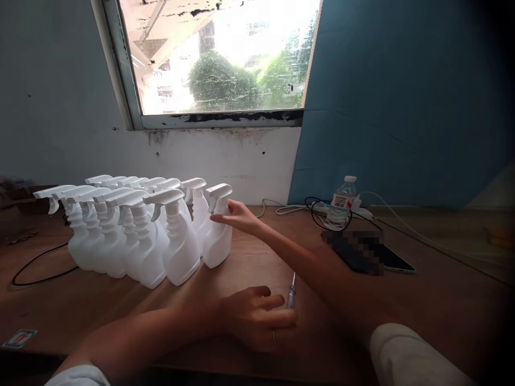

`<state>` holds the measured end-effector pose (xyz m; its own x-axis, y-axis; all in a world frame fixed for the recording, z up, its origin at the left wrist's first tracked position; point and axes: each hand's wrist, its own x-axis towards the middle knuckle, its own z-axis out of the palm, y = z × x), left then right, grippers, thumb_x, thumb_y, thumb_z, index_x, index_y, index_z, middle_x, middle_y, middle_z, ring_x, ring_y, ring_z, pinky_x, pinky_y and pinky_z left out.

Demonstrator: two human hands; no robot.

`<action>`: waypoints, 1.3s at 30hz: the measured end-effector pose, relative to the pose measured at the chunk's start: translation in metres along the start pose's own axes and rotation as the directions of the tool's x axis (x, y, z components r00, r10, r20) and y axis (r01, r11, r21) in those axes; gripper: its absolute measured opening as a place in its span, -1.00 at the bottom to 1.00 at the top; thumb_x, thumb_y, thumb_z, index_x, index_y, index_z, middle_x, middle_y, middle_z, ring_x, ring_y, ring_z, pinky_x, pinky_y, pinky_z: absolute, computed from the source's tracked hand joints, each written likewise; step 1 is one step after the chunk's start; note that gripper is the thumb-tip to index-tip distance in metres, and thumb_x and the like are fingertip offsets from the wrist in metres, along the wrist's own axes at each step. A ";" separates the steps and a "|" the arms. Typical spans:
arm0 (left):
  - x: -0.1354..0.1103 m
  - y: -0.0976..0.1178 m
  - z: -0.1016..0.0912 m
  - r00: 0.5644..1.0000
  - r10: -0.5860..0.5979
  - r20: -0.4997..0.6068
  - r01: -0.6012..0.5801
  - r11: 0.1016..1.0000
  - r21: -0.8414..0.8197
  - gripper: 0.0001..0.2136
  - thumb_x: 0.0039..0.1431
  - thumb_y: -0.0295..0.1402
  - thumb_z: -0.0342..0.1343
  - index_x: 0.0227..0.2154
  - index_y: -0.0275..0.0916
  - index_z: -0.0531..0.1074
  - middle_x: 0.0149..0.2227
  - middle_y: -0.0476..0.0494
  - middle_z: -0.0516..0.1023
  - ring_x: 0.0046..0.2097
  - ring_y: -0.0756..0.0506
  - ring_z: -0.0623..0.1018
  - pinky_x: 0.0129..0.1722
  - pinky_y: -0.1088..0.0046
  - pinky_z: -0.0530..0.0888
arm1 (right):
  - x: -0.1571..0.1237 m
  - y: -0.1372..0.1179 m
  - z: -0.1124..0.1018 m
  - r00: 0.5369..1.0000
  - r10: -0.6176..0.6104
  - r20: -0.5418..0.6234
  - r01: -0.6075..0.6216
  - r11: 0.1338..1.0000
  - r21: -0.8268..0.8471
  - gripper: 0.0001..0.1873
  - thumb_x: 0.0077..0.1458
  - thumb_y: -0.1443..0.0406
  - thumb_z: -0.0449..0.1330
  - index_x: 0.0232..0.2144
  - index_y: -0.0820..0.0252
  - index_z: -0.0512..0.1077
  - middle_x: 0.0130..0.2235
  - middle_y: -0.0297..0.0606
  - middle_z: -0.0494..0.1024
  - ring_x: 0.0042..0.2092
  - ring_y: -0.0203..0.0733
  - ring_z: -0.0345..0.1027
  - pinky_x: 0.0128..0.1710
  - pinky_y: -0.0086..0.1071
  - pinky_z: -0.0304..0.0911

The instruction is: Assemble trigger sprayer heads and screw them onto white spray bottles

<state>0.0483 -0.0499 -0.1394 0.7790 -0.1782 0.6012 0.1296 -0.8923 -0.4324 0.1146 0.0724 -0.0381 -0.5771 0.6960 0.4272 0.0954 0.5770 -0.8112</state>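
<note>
My right hand point(239, 216) is closed round the neck of a white spray bottle point(217, 244), which stands upright at the right end of a group of similar bottles. Its trigger head points left. Lower down, my left hand point(259, 319) hovers low over or rests on the table, fingers spread and a little bent. A small screwdriver point(291, 297) with a clear handle lies by its fingertips, shaft pointing away from me. One finger hides the handle's end, and whether it touches is unclear. Several more white spray bottles point(151, 252) stand close together in rows on the left.
On the wooden table point(249, 262), a clear water bottle point(340, 206) stands at the back right among cables point(289, 209). A dark phone or tablet point(392, 257) lies nearby, partly blurred. A black cable point(30, 262) loops at left; a sticker point(20, 338) sits near the front edge.
</note>
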 end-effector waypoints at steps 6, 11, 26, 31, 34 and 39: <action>-0.002 -0.018 -0.015 0.939 -0.244 -0.241 0.282 0.949 0.139 -0.82 0.04 -0.52 0.08 -0.25 -0.27 0.32 -0.31 -0.12 0.39 -0.23 -0.11 0.39 -0.20 0.27 0.36 | -0.045 -0.012 -0.032 0.994 0.046 -0.101 -0.055 0.995 -0.086 -0.55 -0.11 0.04 0.35 -0.31 0.29 0.44 -0.33 -0.23 0.50 -0.26 -0.15 0.37 -0.33 -0.37 0.23; -0.017 -0.033 0.002 0.759 -0.516 -0.398 0.568 0.823 0.017 -0.68 0.05 -0.49 0.18 -0.19 -0.21 0.18 -0.19 -0.17 0.31 -0.14 -0.13 0.35 -0.16 0.26 0.36 | -0.068 -0.017 -0.058 0.989 0.086 -0.119 -0.104 0.982 -0.158 -0.55 -0.11 0.01 0.34 -0.35 0.27 0.42 -0.35 -0.26 0.47 -0.30 -0.19 0.34 -0.37 -0.39 0.18; -0.024 -0.043 0.017 0.243 -0.933 0.265 0.746 0.005 -0.666 -0.51 0.11 -0.11 0.18 0.03 -0.24 0.25 -0.19 -0.16 0.50 -0.19 -0.14 0.51 -0.21 0.38 0.46 | -0.065 -0.029 -0.060 0.946 0.092 -0.312 0.008 0.952 0.305 -0.58 -0.33 0.21 0.48 -0.41 0.27 0.44 -0.41 -0.29 0.48 -0.40 -0.28 0.33 -0.42 -0.40 0.30; -0.022 -0.045 0.014 0.316 -0.895 0.315 0.660 -0.031 -0.751 -0.55 0.11 -0.15 0.19 -0.01 -0.26 0.30 -0.14 -0.18 0.50 -0.12 -0.14 0.50 -0.16 0.41 0.45 | -0.067 -0.022 -0.073 0.997 0.077 -0.018 -0.059 0.875 0.481 -0.64 -0.15 0.21 0.41 -0.30 0.27 0.47 -0.33 -0.21 0.53 -0.36 -0.22 0.40 -0.36 -0.32 0.37; -0.020 -0.045 0.015 0.298 -0.899 0.322 0.637 -0.064 -0.768 -0.51 0.10 -0.13 0.21 0.02 -0.27 0.27 -0.12 -0.20 0.50 -0.10 -0.15 0.50 -0.15 0.40 0.46 | -0.065 -0.017 -0.080 0.999 0.054 -0.001 -0.045 0.849 0.526 -0.65 -0.14 0.26 0.41 -0.27 0.25 0.46 -0.33 -0.23 0.53 -0.33 -0.20 0.42 -0.30 -0.29 0.39; -0.020 -0.046 0.017 0.287 -0.899 0.329 0.606 -0.096 -0.790 -0.46 0.13 -0.11 0.17 0.09 -0.27 0.21 -0.07 -0.24 0.49 -0.07 -0.17 0.50 -0.12 0.36 0.48 | -0.062 -0.013 -0.091 0.989 -0.091 -0.114 0.138 0.844 0.519 -0.62 -0.06 0.26 0.37 -0.16 0.24 0.45 -0.25 -0.18 0.55 -0.24 -0.17 0.44 -0.22 -0.32 0.37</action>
<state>0.0372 0.0021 -0.1433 0.3093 0.8880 0.3403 -0.0250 -0.3501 0.9364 0.2231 0.0610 -0.0173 -0.4868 0.6847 0.5424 -0.4200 0.3610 -0.8326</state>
